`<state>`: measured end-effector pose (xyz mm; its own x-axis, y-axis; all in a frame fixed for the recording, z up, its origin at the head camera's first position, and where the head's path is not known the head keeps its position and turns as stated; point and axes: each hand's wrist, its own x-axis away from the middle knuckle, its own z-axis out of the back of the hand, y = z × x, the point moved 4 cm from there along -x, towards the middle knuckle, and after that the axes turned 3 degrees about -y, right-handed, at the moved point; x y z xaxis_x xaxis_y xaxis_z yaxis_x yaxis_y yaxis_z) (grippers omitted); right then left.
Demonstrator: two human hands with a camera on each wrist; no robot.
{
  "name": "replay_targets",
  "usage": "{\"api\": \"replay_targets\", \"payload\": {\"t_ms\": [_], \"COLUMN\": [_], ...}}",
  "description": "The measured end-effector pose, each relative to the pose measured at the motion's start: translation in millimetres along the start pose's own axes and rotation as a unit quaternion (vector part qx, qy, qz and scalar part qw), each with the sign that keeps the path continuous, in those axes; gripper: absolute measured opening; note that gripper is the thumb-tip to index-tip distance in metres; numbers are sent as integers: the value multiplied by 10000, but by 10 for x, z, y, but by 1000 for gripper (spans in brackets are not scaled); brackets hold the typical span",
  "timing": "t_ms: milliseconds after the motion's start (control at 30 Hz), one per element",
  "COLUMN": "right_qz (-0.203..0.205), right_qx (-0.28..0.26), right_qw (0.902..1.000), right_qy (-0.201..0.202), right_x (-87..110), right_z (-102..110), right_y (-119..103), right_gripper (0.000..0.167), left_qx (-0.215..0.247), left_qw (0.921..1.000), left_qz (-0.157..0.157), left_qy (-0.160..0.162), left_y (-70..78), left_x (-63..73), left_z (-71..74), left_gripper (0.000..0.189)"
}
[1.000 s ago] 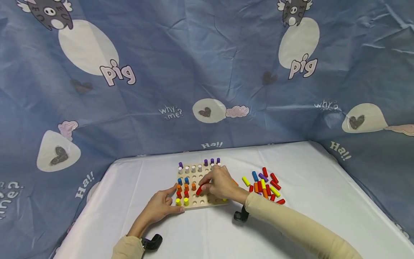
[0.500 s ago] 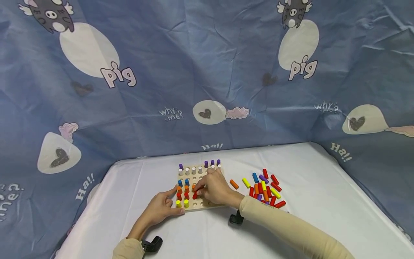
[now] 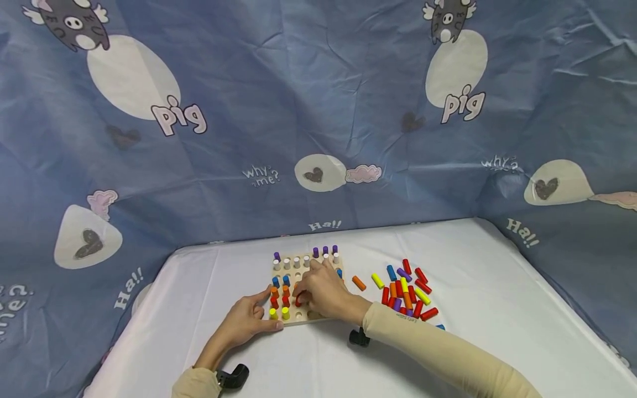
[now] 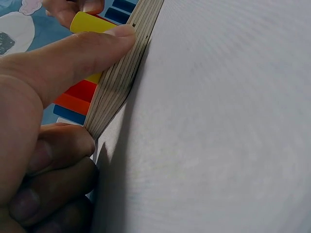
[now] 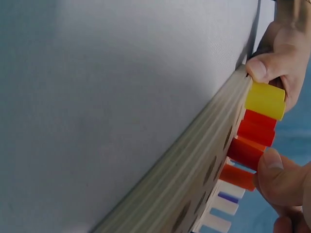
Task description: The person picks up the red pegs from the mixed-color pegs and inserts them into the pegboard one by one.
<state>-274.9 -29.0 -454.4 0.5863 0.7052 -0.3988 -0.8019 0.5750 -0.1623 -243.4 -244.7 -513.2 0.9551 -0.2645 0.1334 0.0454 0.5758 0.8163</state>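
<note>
A light wooden pegboard [image 3: 292, 320] lies on the white-covered table. My left hand [image 3: 243, 319] grips its near left corner, thumb [image 4: 114, 41] on the front edge beside a yellow peg [image 4: 90, 23] and curled fingers at the left side. My right hand [image 3: 324, 288] reaches over the board and pinches a red peg [image 5: 245, 153], which stands in the board in the third column, in line with two other red pegs. The right wrist view shows the thumb against the peg's top end. Orange, blue, white and purple pegs stand behind; the right hand covers part of the board.
Right of the board lies a loose pile of red, yellow, orange, blue and purple pegs [image 3: 408, 298]. One orange peg [image 3: 359, 283] lies closer to the board. A blue printed cloth [image 3: 318, 210] hangs behind the table [image 3: 209, 276].
My right hand has moved left and slightly toward me, bringing the red peg from a tilted position above the board into the red row. My left hand keeps its place.
</note>
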Motion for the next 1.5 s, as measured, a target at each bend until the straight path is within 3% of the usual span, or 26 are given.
{"api": "replay_targets", "payload": {"t_ms": [467, 667, 867, 1167, 1333, 1500], "right_qz": [213, 135, 229, 143, -279, -774], "right_qx": [-329, -550, -793, -616, -409, -226], "right_qw": [9992, 9983, 9962, 9976, 9986, 9966], "right_qy": [-34, -115, 278, 273, 197, -173], "right_x": [49, 105, 149, 282, 437, 620], "right_z": [9, 39, 238, 636, 812, 911], "right_y": [-10, 30, 105, 477, 756, 1019], "right_gripper": [9, 18, 20, 16, 16, 14], "left_qx": [-6, -29, -28, -86, -133, -69], "left_qw": [9999, 10000, 10000, 9999, 9999, 9999], "left_qz": [96, 37, 3, 79, 55, 70], "left_qy": [-37, -55, -52, 8, 47, 48], "left_y": [-15, -21, -21, 2, 9, 1], "left_x": [-11, -10, -2, -27, -33, -20], "left_z": [-34, -42, -29, -23, -22, -19], "left_gripper": [107, 107, 107, 107, 107, 107]}}
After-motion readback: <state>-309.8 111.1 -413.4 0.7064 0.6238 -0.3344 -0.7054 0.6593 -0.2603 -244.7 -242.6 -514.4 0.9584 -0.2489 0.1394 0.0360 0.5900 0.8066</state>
